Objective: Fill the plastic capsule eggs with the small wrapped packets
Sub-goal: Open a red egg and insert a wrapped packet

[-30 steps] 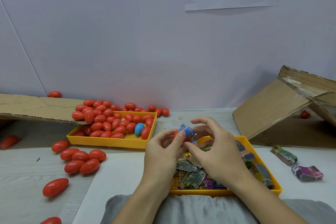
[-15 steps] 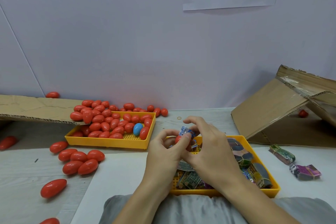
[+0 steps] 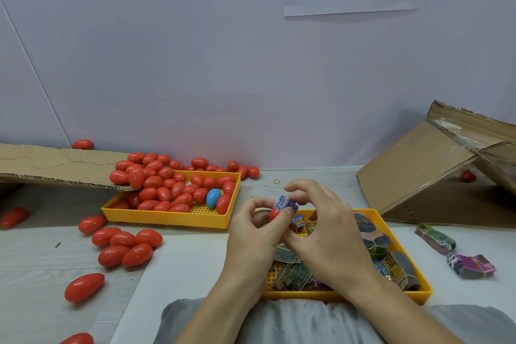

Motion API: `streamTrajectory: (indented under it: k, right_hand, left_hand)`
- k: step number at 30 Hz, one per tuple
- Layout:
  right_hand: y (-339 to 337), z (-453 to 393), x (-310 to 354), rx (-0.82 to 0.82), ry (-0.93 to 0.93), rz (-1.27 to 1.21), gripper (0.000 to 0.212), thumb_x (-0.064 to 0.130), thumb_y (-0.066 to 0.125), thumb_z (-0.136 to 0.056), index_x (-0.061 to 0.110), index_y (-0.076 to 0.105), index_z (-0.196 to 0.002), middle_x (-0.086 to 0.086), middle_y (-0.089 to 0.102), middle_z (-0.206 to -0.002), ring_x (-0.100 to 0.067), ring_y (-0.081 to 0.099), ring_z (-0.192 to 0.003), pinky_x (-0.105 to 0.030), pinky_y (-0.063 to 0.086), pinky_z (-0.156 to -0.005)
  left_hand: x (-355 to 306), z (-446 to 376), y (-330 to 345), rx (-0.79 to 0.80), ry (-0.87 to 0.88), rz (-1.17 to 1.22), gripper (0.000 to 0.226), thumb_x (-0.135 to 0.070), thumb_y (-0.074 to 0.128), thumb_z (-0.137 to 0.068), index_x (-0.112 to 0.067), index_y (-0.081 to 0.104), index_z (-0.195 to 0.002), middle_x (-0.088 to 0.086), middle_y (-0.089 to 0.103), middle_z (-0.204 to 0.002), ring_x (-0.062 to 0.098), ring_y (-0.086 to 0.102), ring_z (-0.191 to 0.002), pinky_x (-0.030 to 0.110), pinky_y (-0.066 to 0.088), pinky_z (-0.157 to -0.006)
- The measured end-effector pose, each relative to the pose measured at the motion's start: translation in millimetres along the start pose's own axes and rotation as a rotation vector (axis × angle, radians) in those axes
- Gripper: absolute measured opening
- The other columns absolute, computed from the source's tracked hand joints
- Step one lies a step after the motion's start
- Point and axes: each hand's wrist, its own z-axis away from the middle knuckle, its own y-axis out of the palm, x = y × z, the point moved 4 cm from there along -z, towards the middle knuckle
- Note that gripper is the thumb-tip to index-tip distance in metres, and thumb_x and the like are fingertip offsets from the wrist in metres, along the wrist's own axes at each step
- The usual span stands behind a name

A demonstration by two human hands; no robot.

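- Both hands are sitting a touch lower and closer together than a second ago; the blue packet [image 3: 285, 202] is now lying over the mouth of the red egg half [image 3: 275, 213] rather than standing clear of it.
- Left hand [image 3: 252, 234] is curling thumb and forefinger round the red egg half, holding it above the near yellow tray [image 3: 418, 292].
- Right hand [image 3: 326, 234] is pinching the blue packet with thumb and fingertips, the other fingers fanning loosely above.
- I am judging the packet only partly seated; most of it is showing outside the shell.
- Risk I am watching: the folded wrapper springing back open and riding out of the shell if the pinch is eased too soon.
- Risk: the smooth egg half slipping out of the left hand's two-finger hold under a hard push, then dropping among the loose packets [image 3: 293, 276] in the tray.
- Risk: a wrapper corner getting caught in the seam, stopping the capsule from snapping closed.
- I cannot tell where the mating half is; the hands are hiding that area.
- Far yellow tray [image 3: 167, 216] is holding red eggs [image 3: 156, 181] and one blue egg [image 3: 213, 197]; more red eggs [image 3: 122, 246] are lying loose on the table, so a stray elbow could send them rolling.
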Motion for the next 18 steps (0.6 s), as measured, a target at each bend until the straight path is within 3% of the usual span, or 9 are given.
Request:
streamTrajectory:
  k: [5, 9, 18]
  right_hand:
    - [1, 0, 4, 0.036, -0.03, -0.028, 0.051, 0.025, 0.08, -0.074, 0.042, 0.051, -0.113, 0.018, 0.062, -0.101, -0.001, 0.058, -0.102, -0.009, 0.042, -0.084]
    - [0, 0, 4, 0.061, -0.039, -0.086, 0.05, 0.018, 0.077, -0.073, 0.04, 0.054, -0.111, 0.015, 0.062, -0.101, -0.004, 0.059, -0.102, -0.012, 0.045, -0.083]
    - [1, 0, 2, 0.074, -0.03, -0.118, 0.046, 0.017, 0.074, -0.077, 0.04, 0.053, -0.11, 0.017, 0.063, -0.104, -0.004, 0.059, -0.108, -0.014, 0.046, -0.084]
  left_hand:
    - [-3, 1, 6, 0.067, -0.055, 0.028, 0.035, -0.036, 0.071, -0.077, -0.007, 0.075, -0.097, 0.01, 0.075, -0.082, 0.019, 0.072, -0.078, 0.027, 0.057, -0.066]
    - [-1, 1, 7, 0.074, -0.093, -0.038, 0.027, -0.029, 0.061, -0.094, -0.01, 0.077, -0.087, 0.01, 0.07, -0.071, 0.017, 0.067, -0.068, 0.025, 0.056, -0.061]
    - [-2, 3, 11, 0.092, -0.138, -0.106, 0.039, -0.033, 0.052, -0.1, 0.0, 0.07, -0.091, 0.009, 0.067, -0.065, 0.015, 0.064, -0.062, 0.024, 0.051, -0.055]
